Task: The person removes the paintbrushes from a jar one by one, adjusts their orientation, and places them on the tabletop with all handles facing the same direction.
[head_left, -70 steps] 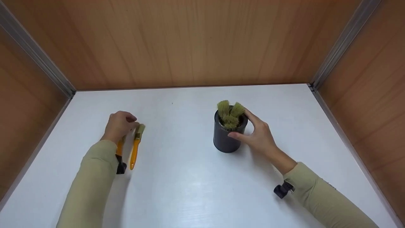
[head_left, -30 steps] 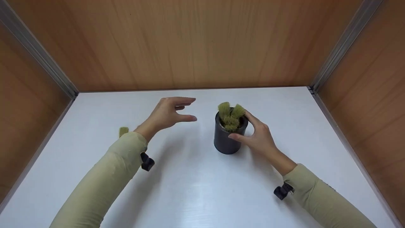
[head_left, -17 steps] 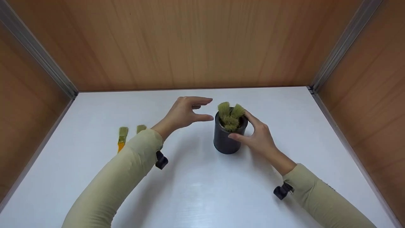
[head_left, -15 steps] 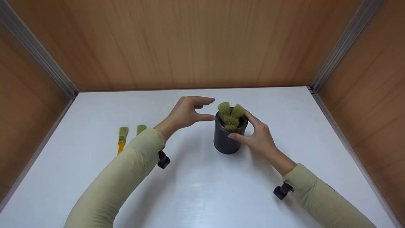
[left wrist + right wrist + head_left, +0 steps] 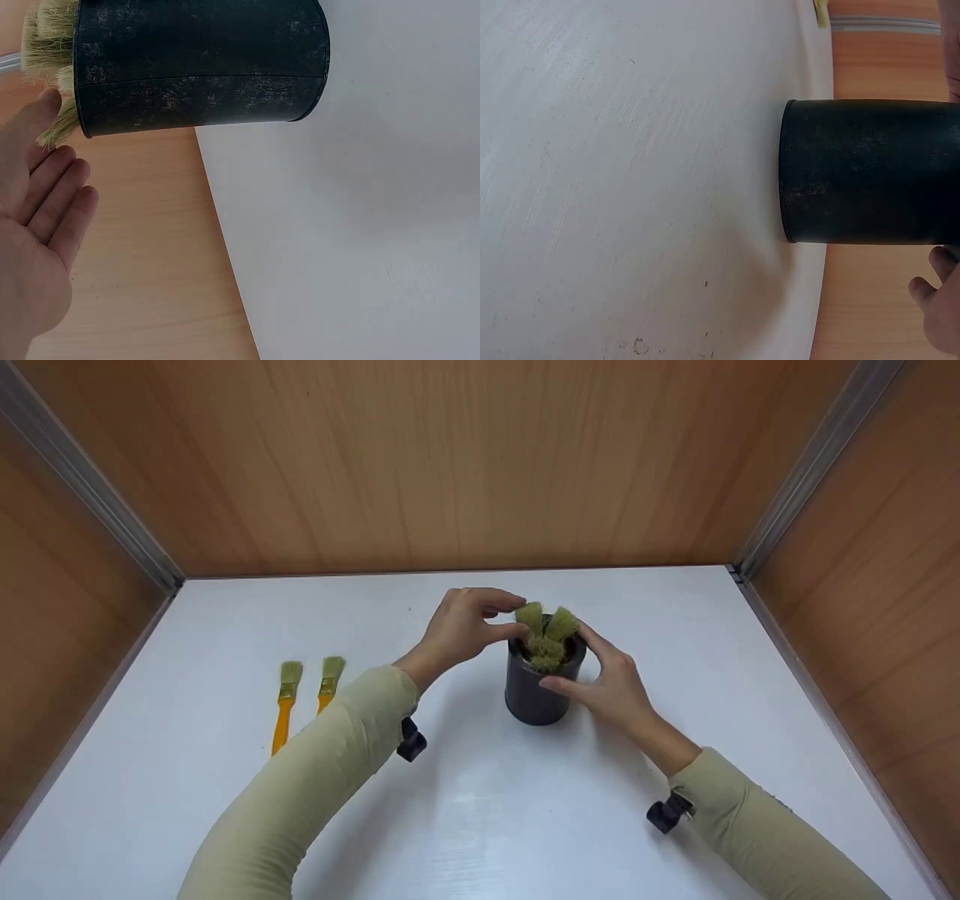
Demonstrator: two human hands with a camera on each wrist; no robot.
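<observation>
Your left hand (image 5: 463, 624) reaches in from the left, thumb and fingers pinching the bristle head of 1 green-bristled brush (image 5: 529, 617) standing in the dark cylindrical metal holder (image 5: 534, 695). Your right hand (image 5: 611, 684) grips the holder's right side, fingers curved around it. The holder stands near the white tabletop's (image 5: 480, 810) centre and contains 3 brushes. 2 orange-handled paintbrushes (image 5: 285, 709) lie side by side near the left edge.

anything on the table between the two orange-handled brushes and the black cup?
Only the person's left forearm crosses above it, head view. The white table between the two brushes and the black cup is otherwise bare.
</observation>
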